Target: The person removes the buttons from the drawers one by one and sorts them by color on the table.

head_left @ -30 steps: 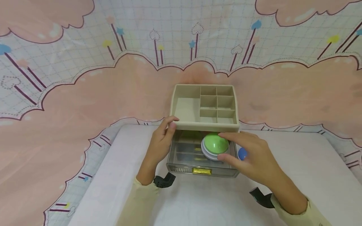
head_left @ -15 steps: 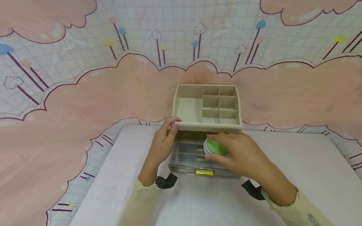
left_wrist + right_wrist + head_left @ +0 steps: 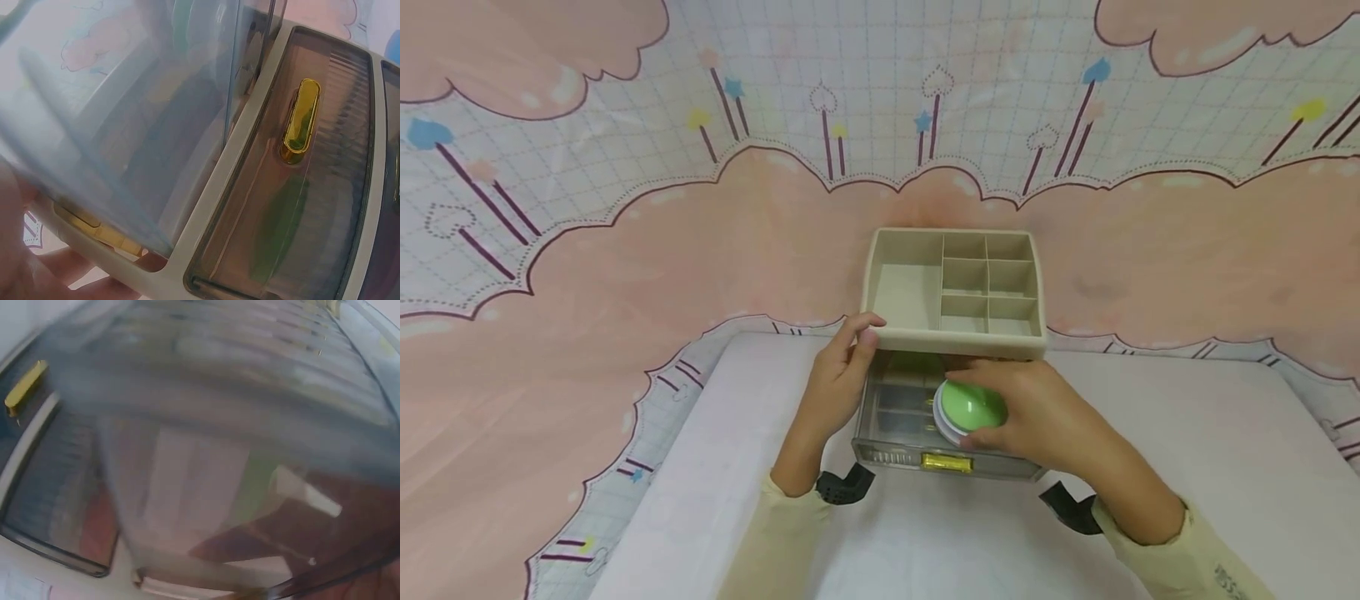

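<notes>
In the head view, a cream drawer organizer (image 3: 958, 342) stands with its clear grey top drawer (image 3: 891, 454) pulled out. My left hand (image 3: 837, 379) grips its front left upper corner, fingers over the rim and thumb in front. My right hand (image 3: 1045, 417) reaches over the drawer from the right. Its fingers and thumb hold a round button with a green dome (image 3: 970, 406) and white base, within the drawer's outline. The hand covers the button's right side. Through the drawer wall in the right wrist view, a green patch (image 3: 253, 484) shows blurred.
The organizer's top has one large compartment (image 3: 904, 292) and several small ones on the right. A yellow handle (image 3: 947, 462) marks the pulled-out drawer's front; another handle (image 3: 303, 117) sits on a shut drawer below. Everything stands on a white table (image 3: 1165, 442) before a patterned cloth (image 3: 760, 242).
My right hand has moved left around the button and closed on it. The button has shifted slightly toward the drawer's front. A blue round thing at the right is now hidden. My left hand keeps its place.
</notes>
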Demonstrator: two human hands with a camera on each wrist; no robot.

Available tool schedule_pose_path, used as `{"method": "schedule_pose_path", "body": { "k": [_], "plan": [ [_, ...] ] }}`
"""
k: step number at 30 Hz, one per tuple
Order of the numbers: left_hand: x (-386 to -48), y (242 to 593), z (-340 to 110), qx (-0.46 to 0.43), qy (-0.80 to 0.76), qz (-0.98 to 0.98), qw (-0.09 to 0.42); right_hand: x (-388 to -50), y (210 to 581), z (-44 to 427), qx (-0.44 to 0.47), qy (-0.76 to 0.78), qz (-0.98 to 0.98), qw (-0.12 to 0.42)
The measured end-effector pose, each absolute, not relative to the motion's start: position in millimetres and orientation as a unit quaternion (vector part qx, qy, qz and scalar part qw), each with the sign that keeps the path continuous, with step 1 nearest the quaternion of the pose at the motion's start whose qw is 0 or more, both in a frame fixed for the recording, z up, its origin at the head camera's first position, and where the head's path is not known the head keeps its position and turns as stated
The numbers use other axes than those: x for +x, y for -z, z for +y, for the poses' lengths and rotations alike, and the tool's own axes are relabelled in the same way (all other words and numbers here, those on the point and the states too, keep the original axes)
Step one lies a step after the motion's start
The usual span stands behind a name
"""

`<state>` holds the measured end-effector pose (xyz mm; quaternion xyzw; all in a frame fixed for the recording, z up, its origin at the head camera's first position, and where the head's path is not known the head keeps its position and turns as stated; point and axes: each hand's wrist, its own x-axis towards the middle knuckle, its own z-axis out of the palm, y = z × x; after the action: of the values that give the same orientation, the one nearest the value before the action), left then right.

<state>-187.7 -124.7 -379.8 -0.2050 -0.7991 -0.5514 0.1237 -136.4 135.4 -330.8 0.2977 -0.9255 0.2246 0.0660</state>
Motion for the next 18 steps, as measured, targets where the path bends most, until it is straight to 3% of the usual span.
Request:
{"method": "schedule_pose_path", "body": {
  "k": [5,14,18],
  "plan": [
    [-187.9,380.8,-125.2,-0.208,0.551,-0.799,0.123,-135.9,330.3,132.3,0.282,-0.192,-0.939,0.049],
    [-187.4,379.6,-126.0,-0.209,0.554,-0.796,0.123,-138.0,332.7,129.8,0.3,-0.199,-0.926,0.111],
    [-188.0,380.5,-125.5,-0.21,0.555,-0.795,0.126,-133.5,327.6,132.1,0.287,-0.241,-0.923,0.091]
  ]
}}
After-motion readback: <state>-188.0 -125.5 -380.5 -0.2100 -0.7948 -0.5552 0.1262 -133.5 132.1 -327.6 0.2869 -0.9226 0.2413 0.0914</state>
